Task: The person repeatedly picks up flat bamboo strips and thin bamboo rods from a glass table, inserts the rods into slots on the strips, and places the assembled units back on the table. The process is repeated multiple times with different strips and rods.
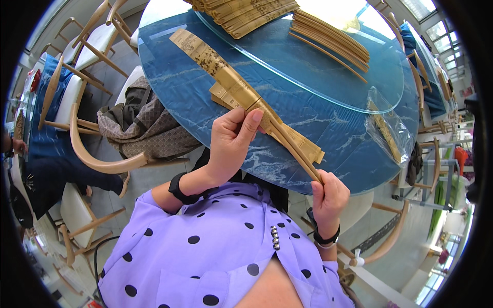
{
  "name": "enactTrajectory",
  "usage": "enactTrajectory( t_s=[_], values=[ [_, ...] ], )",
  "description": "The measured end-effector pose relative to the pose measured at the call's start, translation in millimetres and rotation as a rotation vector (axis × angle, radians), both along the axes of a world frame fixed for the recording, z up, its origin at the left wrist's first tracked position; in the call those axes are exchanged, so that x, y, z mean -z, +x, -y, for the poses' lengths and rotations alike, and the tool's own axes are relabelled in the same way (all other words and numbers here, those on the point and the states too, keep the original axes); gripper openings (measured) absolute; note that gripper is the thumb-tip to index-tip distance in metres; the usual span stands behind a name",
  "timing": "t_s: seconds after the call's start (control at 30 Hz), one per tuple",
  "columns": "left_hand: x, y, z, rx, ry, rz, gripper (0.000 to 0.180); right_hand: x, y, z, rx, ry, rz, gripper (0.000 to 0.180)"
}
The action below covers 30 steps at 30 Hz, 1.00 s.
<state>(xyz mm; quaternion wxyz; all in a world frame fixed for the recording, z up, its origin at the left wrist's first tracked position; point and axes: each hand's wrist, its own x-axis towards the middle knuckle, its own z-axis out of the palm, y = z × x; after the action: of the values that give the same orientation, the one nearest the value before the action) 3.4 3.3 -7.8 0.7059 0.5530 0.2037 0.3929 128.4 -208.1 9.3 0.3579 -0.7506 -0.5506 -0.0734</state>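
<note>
I hold a folded bamboo fan (pixel 226 72) over the near edge of a round blue table (pixel 328 123). My left hand (pixel 232 143) grips its slats at the middle, thumb on top. Down at the narrow pivot end, my right hand (pixel 328 197) closes around the ribs. The fan's printed tan slats stretch up and left across the tabletop. A second folded fan (pixel 303 146) lies just under the held one on the table.
A glass turntable (pixel 318 66) carries a stack of folded fans (pixel 241 13) and a bundle of bamboo ribs (pixel 331 38). A clear plastic bag (pixel 390 131) lies at the right. Wooden chairs (pixel 77 123) ring the table, one holding a brown bag (pixel 144 126). Another person sits at left.
</note>
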Motion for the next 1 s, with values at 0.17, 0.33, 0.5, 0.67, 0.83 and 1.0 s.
enactTrajectory(
  t_s=[0.17, 0.33, 0.5, 0.67, 0.83, 1.0],
  values=[
    [-7, 5, -5, -0.097, -0.077, 0.069, 0.038, 1, 0, 2, -0.004, -0.008, 0.01, 0.02],
    [0, -3, -7, -0.015, -0.039, 0.092, 0.036, -2, -2, 3, -0.001, -0.016, -0.012, 0.02],
    [1, -5, -4, 0.002, 0.002, 0.038, 0.036, 1, -1, 0, -0.012, -0.023, -0.008, 0.021],
    [-8, -6, -18, -0.127, -0.047, 0.085, 0.049, -1, -5, -2, -0.06, -0.037, 0.0, 0.021],
    [-4, -6, -16, -0.098, -0.039, 0.04, 0.052, -2, -9, -9, -0.036, -0.042, 0.015, 0.021],
    [-7, -7, -18, -0.257, -0.046, 0.069, 0.046, -4, -4, -6, -0.057, -0.041, -0.019, 0.02]
  ],
)
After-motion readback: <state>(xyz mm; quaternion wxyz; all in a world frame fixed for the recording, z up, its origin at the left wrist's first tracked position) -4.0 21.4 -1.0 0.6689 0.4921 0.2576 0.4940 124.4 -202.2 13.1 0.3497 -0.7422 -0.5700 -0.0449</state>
